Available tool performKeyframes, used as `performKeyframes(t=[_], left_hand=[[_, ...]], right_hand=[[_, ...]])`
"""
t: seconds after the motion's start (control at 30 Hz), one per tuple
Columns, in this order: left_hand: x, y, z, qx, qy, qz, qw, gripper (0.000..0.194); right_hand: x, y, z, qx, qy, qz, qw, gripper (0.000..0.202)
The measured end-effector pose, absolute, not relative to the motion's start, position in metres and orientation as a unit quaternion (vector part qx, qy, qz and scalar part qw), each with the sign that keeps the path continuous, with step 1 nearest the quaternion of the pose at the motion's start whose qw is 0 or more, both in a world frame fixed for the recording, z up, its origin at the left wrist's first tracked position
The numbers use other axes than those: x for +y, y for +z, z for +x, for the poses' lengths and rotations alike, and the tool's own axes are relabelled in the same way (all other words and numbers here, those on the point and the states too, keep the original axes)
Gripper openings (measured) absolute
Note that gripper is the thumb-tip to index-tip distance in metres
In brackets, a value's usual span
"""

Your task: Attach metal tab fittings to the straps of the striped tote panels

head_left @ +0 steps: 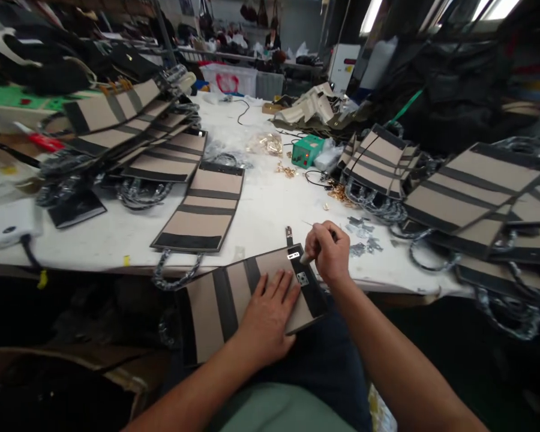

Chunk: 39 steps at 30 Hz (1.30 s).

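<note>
A beige panel with dark stripes (238, 288) lies tilted across my lap and the table's front edge. My left hand (270, 318) rests flat on it, fingers spread. Above its right end, my right hand (327, 249) is closed around a small dark-handled tool, whose pale tip (305, 258) points down at the dark end strip. On that strip are a white-framed slot (293, 255) and a small metallic square (302, 278). A short dark strap (288, 236) sticks out beyond the panel's upper edge.
Striped panels with wrapped handles are piled at the left (162, 159) and right (463, 186) of the white table (261, 204). A green box (306, 150), gold-coloured parts (339, 192) and grey scraps (364, 237) lie between. An open carton (130, 372) stands lower left.
</note>
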State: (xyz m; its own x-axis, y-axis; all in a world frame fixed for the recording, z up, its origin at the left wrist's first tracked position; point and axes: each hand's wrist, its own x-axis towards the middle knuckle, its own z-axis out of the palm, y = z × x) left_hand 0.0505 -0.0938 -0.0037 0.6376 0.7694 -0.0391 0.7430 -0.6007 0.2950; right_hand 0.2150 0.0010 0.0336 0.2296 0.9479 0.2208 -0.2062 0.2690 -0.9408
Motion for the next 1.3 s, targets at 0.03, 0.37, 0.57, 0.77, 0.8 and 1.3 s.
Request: performKeyframes(t=[0.03,0.37,0.57,0.77,0.8,1.3], left_hand=[[-0.092,-0.002,0.051,0.42,0.045,0.896,0.139,0.094],[-0.08,0.0,0.05,0.391,0.03,0.904,0.171,0.094],[-0.081,0.003,0.051,0.389,0.026,0.905,0.167,0.095],[-0.079,0.004,0.056,0.387,0.012,0.908,0.158,0.097],[-0.079,0.003,0.057,0.388,0.011,0.908,0.157,0.097],[-0.075,0.003,0.062,0.384,-0.006,0.911,0.152,0.1]], right_hand=[[-0.002,0.032,0.219,-0.431,0.438,-0.414,0.672,0.04],[-0.017,0.025,0.227,-0.377,0.489,-0.36,0.7,0.035],[-0.021,0.019,0.228,-0.397,0.488,-0.359,0.69,0.036],[-0.025,0.015,0.226,-0.449,0.456,-0.386,0.665,0.04],[-0.025,0.015,0.226,-0.449,0.455,-0.385,0.666,0.039],[-0.002,0.009,0.244,-0.235,0.52,-0.38,0.728,0.036]])
